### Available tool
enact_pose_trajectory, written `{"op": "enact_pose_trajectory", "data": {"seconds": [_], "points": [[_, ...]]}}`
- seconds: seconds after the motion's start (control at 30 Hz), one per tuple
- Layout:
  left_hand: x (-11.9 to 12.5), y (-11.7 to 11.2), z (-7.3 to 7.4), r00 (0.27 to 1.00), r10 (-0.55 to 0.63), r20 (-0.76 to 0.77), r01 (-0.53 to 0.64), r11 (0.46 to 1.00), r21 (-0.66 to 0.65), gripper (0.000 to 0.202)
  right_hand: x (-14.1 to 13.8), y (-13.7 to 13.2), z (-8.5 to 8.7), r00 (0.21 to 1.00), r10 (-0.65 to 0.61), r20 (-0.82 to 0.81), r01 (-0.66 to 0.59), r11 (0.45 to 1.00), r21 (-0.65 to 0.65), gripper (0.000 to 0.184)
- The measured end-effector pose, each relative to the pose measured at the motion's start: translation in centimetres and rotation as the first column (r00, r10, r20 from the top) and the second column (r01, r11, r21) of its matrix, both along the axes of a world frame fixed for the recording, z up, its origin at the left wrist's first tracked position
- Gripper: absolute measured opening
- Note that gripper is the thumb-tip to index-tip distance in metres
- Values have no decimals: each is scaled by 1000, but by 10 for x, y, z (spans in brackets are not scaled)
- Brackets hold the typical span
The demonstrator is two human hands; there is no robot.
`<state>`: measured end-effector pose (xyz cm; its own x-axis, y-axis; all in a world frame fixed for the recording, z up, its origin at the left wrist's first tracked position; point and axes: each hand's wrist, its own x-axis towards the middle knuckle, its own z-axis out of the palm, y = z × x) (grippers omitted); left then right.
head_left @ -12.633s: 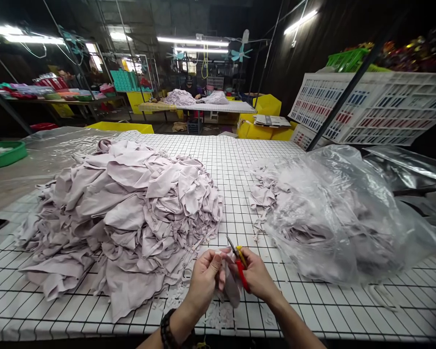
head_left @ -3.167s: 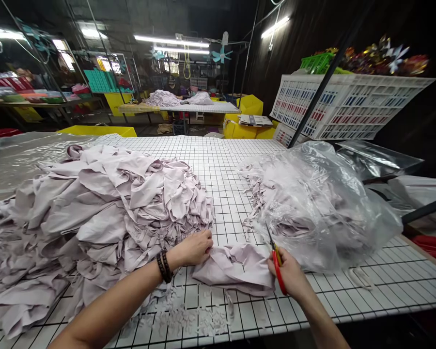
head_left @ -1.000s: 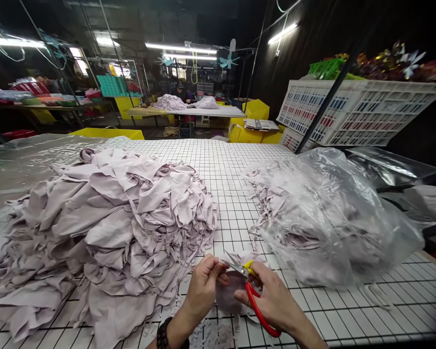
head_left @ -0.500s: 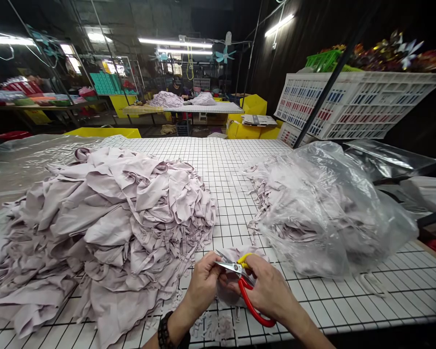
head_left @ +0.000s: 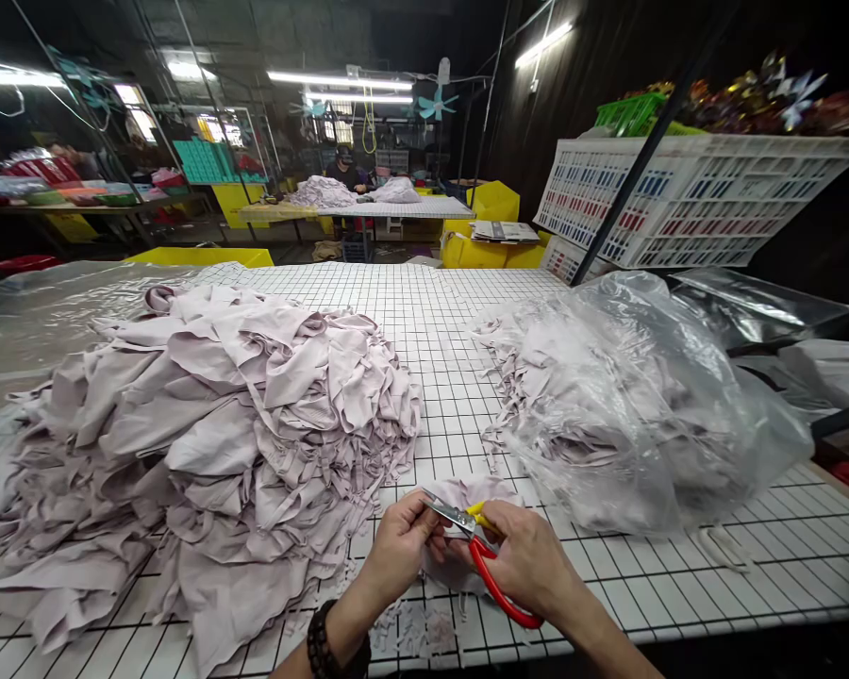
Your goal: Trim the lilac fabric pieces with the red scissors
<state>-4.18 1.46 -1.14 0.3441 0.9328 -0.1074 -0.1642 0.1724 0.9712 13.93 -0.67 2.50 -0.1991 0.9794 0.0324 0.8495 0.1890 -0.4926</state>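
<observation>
My left hand pinches a small pale lilac fabric piece above the near edge of the gridded table. My right hand grips red-and-yellow-handled scissors, blades pointing left at my left fingertips, nearly closed on the fabric edge. A large heap of the same lilac fabric pieces lies just left of my hands. To the right a clear plastic bag holds more lilac pieces. Small fabric trimmings litter the table beneath my hands.
The table has a white cover with a black grid. Clear plastic sheeting lies at the far left. White crates and yellow bins stand beyond. A person sits at a distant table with fabric piles.
Over the last second the scissors' blades have swung lower and closed toward my left fingertips. Earlier, my left hand drew a piece from the heap and both hands brought it in front of me.
</observation>
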Motion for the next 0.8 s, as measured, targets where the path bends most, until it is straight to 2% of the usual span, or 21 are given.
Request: {"op": "enact_pose_trajectory", "data": {"seconds": [0.3, 0.33, 0.4, 0.47, 0.5, 0.6, 0.63, 0.7, 0.77, 0.8], "points": [[2, 0, 2, 1000, -14, 16, 16, 996, -85, 40, 4, 1, -13, 999, 39, -36, -38, 999, 21, 38], [1, 1, 3, 1000, -24, -16, 23, 998, -60, 40, 6, 2, -14, 997, 33, -70, -33, 999, -5, 38], [1, 2, 6, 987, -19, -159, 31, 997, 72, 38, 13, 4, -15, 984, -13, -176, -1, 997, -80, 37], [3, 2, 5, 918, 37, -395, 71, 964, 256, 33, 25, 6, -16, 954, -101, -284, 57, 986, -159, 31], [6, 2, 3, 851, 73, -521, 115, 940, 320, 35, 32, 7, -17, 936, -152, -316, 96, 978, -187, 29], [21, 3, -14, 605, 112, -788, 260, 908, 328, 71, 55, 7, -21, 906, -297, -302, 234, 945, -229, 30], [26, 5, -21, 555, 93, -827, 296, 907, 301, 69, 61, 6, -23, 898, -340, -278, 280, 931, -233, 32], [32, 12, -30, 529, 35, -848, 349, 902, 255, 44, 72, 2, -29, 883, -399, -249, 345, 909, -234, 31], [27, 24, -25, 580, -36, -814, 355, 910, 214, 22, 80, -1, -35, 859, -449, -246, 398, 888, -233, 27], [20, 32, -15, 634, -70, -770, 327, 927, 185, 18, 82, -2, -37, 844, -473, -253, 424, 877, -226, 25]]}}
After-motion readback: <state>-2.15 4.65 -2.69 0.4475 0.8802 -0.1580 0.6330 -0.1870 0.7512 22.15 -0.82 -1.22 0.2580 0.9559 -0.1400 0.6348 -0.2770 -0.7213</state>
